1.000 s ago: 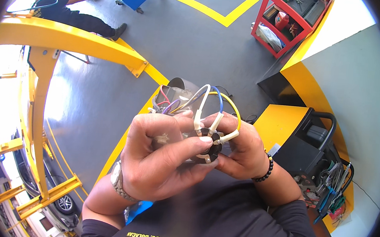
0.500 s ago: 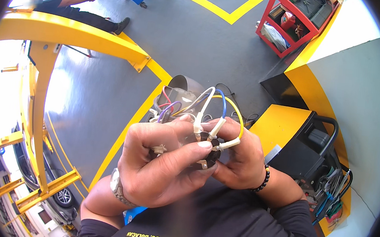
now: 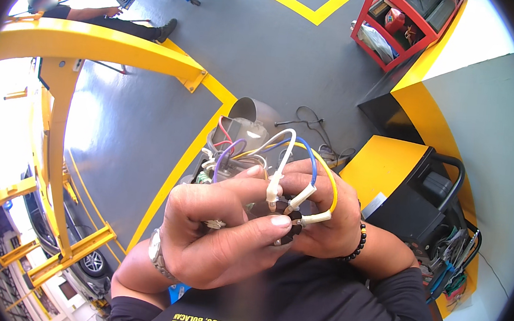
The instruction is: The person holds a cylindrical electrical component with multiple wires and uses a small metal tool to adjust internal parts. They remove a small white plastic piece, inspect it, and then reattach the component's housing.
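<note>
Close in front of my chest, both hands are closed around a small black round part (image 3: pixel 294 231) with metal terminals, mostly hidden by fingers. My left hand (image 3: pixel 218 224) presses its thumb on the part's near side. On the far right side, my right hand (image 3: pixel 323 206) grips it, its fingers partly behind the wires. A white wire (image 3: pixel 289 151), a blue wire (image 3: pixel 313 163) and a yellow wire (image 3: pixel 335 189) arch over and end in pale sleeved connectors at the terminals. They lead back to a grey unit (image 3: pixel 244 129), where a purple wire (image 3: pixel 218 162) also shows.
Black cables (image 3: pixel 318 124) lie on the floor behind the unit. To the right stands a yellow-and-black machine (image 3: pixel 391 163) beside a cluster of hand tools (image 3: pixel 455 269). A yellow lift frame (image 3: pixel 96 39) spans the left; a person (image 3: pixel 116 23) sits beyond it. A red cart (image 3: pixel 396 32) is far right.
Both hands and the black part have shifted slightly right and down in view, and the wire ends with them. My right thumb, seen below the part earlier, is now mostly hidden.
</note>
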A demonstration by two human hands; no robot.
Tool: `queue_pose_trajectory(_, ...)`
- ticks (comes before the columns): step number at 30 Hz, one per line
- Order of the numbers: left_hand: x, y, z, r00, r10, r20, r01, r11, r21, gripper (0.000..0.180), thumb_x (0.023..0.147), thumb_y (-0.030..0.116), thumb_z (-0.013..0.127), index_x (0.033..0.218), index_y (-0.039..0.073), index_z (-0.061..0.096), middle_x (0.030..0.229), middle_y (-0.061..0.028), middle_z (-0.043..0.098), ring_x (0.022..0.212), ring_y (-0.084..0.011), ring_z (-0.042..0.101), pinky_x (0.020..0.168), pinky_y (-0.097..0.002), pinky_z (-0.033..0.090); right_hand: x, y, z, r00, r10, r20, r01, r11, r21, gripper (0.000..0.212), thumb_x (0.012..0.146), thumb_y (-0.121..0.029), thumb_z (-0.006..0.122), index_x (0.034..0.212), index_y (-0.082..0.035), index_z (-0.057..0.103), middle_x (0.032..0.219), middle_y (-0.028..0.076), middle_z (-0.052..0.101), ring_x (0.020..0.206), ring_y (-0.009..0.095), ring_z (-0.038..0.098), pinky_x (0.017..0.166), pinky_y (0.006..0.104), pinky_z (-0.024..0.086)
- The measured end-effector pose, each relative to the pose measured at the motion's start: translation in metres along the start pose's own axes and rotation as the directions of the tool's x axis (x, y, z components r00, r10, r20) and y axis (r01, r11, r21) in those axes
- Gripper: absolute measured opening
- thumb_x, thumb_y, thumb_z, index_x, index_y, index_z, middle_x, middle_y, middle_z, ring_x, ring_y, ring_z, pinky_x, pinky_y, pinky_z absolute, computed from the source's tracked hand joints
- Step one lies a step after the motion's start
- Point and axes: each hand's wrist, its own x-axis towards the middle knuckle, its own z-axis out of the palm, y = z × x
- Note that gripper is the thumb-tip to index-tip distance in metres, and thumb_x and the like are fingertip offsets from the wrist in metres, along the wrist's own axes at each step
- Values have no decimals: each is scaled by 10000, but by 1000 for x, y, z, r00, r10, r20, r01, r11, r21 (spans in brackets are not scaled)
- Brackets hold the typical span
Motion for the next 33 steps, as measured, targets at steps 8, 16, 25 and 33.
queue_pose_trajectory(8,3,3,2,999,-41,15,41,999,26,463,726,131,909,1082,231,630,1036,-46,410,1010,-206,688,988,-406,558,-3,6,2,999,-21,-28,21,1000,-18,536,662,-13,833,1148,-25,608,1030,145,639,908,346,671,775,392,545)
queue_pose_trajectory(16,1,0,-2,998,-34,51,36,999,-28,437,739,158,906,1065,247,629,1046,-38,406,1019,-193,679,1006,-400,541,5,6,-3,995,-93,40,96,993,-64,632,665,-59,860,1234,19,596,1063,187,660,911,333,691,740,386,562)
queue_pose_trajectory(25,3,-3,1,998,-65,26,66,996,-61,394,755,180,898,1052,234,644,1026,-40,410,1005,-200,684,973,-386,553,13,4,-19,971,-78,225,106,988,-114,655,709,-35,808,1304,63,553,1078,213,674,881,361,713,732,401,592)
queue_pose_trajectory(33,5,-1,2,996,-89,18,90,994,-64,415,746,153,902,1058,222,637,1016,-40,419,1003,-202,689,968,-390,562,19,8,-30,923,15,386,-25,999,21,729,736,-47,814,1387,9,489,1194,203,655,1024,401,685,842,430,577)
